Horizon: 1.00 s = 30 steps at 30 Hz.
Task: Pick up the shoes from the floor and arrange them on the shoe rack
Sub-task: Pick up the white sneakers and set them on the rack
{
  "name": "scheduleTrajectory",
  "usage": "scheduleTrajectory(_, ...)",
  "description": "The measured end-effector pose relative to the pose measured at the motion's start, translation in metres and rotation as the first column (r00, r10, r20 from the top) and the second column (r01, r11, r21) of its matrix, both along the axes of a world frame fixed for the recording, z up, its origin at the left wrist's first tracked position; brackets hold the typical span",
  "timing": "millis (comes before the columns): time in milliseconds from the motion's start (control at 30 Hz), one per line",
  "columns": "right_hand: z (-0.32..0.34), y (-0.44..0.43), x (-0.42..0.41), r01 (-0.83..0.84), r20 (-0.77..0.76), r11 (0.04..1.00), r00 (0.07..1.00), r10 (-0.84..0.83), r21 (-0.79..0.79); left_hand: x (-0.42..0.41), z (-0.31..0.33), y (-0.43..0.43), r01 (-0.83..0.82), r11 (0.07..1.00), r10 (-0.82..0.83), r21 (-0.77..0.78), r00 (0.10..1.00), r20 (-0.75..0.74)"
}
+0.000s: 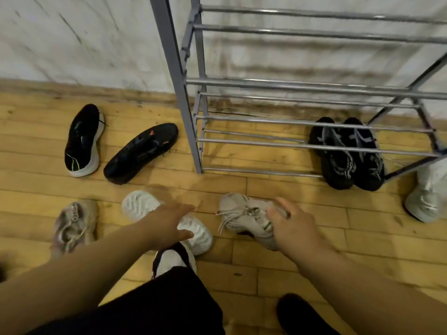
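My right grip (pixel 297 226) is clamped on the beige lace-up sneaker (pixel 242 215), low over the wood floor (pixel 266 187) in front of the metal shoe rack (pixel 314 145). My left grip (pixel 167 221) is spread apart over a white shoe (pixel 137 204) lying sole-up. There's open room on the left of the bottom bars, and a black pair (pixel 346 153) sits at the right end.

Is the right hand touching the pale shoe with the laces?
Touching. The head view shows the right hand with its fingers curled round the back of the pale laced shoe.
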State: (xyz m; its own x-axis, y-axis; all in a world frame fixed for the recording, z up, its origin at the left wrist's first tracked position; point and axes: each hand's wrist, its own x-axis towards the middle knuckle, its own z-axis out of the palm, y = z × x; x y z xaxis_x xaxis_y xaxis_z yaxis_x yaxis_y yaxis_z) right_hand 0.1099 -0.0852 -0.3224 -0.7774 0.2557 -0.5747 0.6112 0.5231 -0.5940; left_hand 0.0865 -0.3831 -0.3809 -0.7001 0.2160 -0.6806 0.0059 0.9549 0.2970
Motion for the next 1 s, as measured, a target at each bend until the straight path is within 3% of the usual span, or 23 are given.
scheduleTrajectory(167, -0.001, 0.010, -0.009, -0.016, -0.038, 0.999, 0.999, 0.015, -0.032, -0.006, -0.033, 0.019, 0.169, 0.957, -0.198, -0.235, 0.975, -0.104)
scheduleTrajectory(333, 0.009, 0.007, -0.012, 0.086, -0.076, 0.990, 0.993, -0.095, -0.110, 0.000, -0.011, 0.018, 0.283, 0.932, -0.334, -0.227, 0.913, -0.233)
scheduleTrajectory(400, 0.013, 0.007, -0.011, 0.123, -0.109, 0.981, 0.984, -0.140, -0.149, 0.012, -0.005, 0.009, 0.304, 0.936, -0.351, -0.176, 0.831, -0.431)
scheduleTrajectory(467, 0.012, 0.009, -0.011, 0.127, -0.135, 0.979, 0.980, -0.150, -0.162, 0.018, 0.004, 0.000, 0.207, 0.977, -0.179, -0.045, 0.694, -0.698)
scheduleTrajectory(500, 0.009, 0.008, -0.011, 0.130, -0.138, 0.977, 0.978, -0.154, -0.170, 0.017, 0.012, 0.001, 0.146, 0.989, -0.090, 0.007, 0.647, -0.757)
scheduleTrajectory(567, 0.005, 0.005, -0.011, 0.160, -0.125, 0.961, 0.973, -0.192, -0.227, 0.014, 0.023, 0.013, 0.049, 0.997, 0.003, 0.055, 0.725, -0.688)
scheduleTrajectory(667, -0.005, 0.008, -0.007, 0.173, -0.075, 0.959, 0.978, -0.194, -0.223, 0.027, 0.009, 0.040, 0.013, 0.993, 0.028, 0.115, 0.937, -0.347)
scheduleTrajectory(833, -0.028, 0.020, 0.008, 0.159, 0.015, 0.959, 0.987, -0.160, -0.234, 0.038, -0.018, 0.033, 0.050, 0.996, -0.034, 0.076, 0.981, -0.192)
scheduleTrajectory(1000, -0.043, 0.019, 0.018, 0.189, 0.075, 0.949, 0.982, -0.175, -0.252, 0.052, -0.026, 0.039, 0.197, 0.979, -0.204, -0.051, 0.945, -0.255)
